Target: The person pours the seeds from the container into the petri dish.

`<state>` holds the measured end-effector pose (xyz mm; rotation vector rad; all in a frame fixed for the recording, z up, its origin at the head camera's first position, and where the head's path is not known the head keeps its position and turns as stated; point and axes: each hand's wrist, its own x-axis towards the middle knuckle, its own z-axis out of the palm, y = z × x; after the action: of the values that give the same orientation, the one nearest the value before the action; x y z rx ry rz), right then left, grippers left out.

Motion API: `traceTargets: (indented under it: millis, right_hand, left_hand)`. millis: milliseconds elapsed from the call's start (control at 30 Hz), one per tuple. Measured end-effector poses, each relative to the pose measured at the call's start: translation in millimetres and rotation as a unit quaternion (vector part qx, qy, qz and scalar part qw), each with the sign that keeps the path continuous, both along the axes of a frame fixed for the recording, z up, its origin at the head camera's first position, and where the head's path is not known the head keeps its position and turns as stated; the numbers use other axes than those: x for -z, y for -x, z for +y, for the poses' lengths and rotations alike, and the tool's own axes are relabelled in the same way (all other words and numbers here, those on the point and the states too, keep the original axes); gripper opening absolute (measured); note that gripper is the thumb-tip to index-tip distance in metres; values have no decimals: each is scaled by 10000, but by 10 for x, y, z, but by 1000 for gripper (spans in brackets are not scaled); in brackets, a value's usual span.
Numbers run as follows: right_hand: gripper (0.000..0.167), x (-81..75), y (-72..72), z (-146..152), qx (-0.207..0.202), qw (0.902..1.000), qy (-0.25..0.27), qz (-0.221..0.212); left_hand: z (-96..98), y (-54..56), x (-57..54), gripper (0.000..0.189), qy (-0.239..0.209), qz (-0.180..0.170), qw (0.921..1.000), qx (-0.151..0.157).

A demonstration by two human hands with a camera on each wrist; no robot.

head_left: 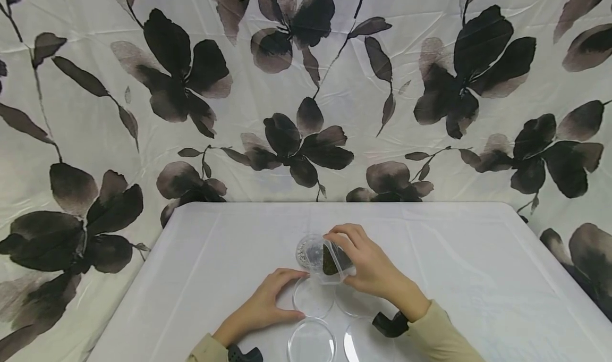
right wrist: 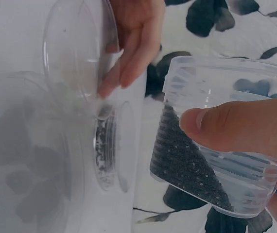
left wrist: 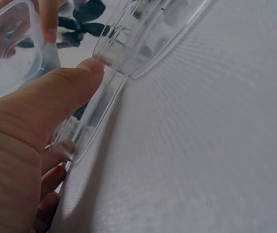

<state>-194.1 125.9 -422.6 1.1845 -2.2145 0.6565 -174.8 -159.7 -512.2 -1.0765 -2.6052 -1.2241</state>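
Note:
My right hand (head_left: 370, 261) holds a clear plastic tub (right wrist: 216, 80), tilted to the left above the dishes. Dark granules (right wrist: 182, 167) have slid into a slanted heap along one side of it. The right wrist view shows the thumb pressed flat on the tub's wall. My left hand (head_left: 268, 301) spans a clear round dish (head_left: 313, 300) on the table, thumb at its near rim and fingers at its far rim. Just behind stands a small round container (head_left: 302, 254) with speckled, pale-looking grains, partly covered by the tub in the head view.
More clear round dishes stand close by: one to the right (head_left: 356, 302), one at the near left (head_left: 312, 343) and one at the near right (head_left: 363, 343). They sit on a white-covered table (head_left: 215, 245). A flower-patterned cloth (head_left: 377, 112) hangs behind it.

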Motion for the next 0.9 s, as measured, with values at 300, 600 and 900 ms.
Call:
traceTargets:
  millis: [300, 600, 900]
  right_hand:
    - [89, 20, -5, -37, -41, 9993, -240, 280]
    - [92, 44, 1, -46, -88, 9985, -340, 427]
    - [90, 56, 9, -78, -153, 9976, -375, 570]
  left_hand:
    - [3, 2, -1, 76, -6, -43, 10000, -8]
    - [9, 13, 3, 75, -33, 32, 10000, 19]
    - [0, 0, 5, 73, -3, 115, 9999, 11]
